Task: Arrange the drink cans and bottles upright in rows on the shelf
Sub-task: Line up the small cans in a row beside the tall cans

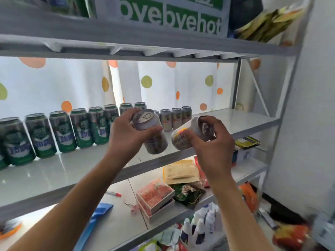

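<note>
A pale metal shelf [208,124] crosses the middle of the frame in front of a white curtain [163,84] dotted orange and green, with a green-and-white box [172,15] on the level above. Along the back edge stands a row of green cans [63,131] running in from the left, and a short run of silver cans [176,117] continues it just right of centre; the shelf to the right of those shows bare surface. At frame centre the left hand [126,134] grips a silver can [151,132] round its body, tilted with its top toward the camera, while the right hand [212,144] holds a second silver can [190,135] lying nearly on its side, fingers curled over its top end. Both cans hang above the shelf's front edge, close together. To seat them well, each probably wants turning fully upright first, then setting down one at a time beside the last silver can, base flat, without nudging the neighbours over.
</note>
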A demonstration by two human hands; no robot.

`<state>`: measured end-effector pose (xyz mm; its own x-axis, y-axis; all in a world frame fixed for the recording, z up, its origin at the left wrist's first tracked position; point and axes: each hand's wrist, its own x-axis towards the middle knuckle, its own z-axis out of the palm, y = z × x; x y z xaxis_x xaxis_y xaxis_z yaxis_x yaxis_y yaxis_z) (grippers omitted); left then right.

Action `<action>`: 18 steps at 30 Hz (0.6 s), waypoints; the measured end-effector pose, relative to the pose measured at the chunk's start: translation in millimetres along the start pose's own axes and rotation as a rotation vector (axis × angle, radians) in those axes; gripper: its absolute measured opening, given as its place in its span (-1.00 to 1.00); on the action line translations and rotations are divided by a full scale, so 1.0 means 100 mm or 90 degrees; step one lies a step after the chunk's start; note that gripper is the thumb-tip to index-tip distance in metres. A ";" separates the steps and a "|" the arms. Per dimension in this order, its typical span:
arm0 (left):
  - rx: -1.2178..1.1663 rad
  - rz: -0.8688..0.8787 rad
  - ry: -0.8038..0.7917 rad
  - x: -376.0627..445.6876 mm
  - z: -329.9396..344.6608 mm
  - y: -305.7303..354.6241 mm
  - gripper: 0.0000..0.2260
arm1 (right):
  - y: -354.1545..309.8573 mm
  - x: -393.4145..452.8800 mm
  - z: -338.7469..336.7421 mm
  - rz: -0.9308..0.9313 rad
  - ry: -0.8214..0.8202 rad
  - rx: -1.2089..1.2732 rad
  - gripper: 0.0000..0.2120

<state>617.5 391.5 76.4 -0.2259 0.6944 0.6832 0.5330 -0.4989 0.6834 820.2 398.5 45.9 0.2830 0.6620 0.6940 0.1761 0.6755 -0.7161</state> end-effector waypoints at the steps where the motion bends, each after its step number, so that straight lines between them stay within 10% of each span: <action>1: -0.004 -0.002 -0.002 0.08 0.15 -0.03 -0.46 | 0.09 0.10 -0.03 0.001 0.006 -0.006 -0.70; 18: 0.043 -0.050 -0.103 1.86 2.24 -0.97 -0.53 | 2.04 2.17 0.19 0.016 -0.049 -0.073 -0.66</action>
<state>706.4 685.7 79.7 -0.1383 0.8067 0.5745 0.5740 -0.4074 0.7103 900.2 686.4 51.7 0.2161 0.7039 0.6766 0.2774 0.6201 -0.7338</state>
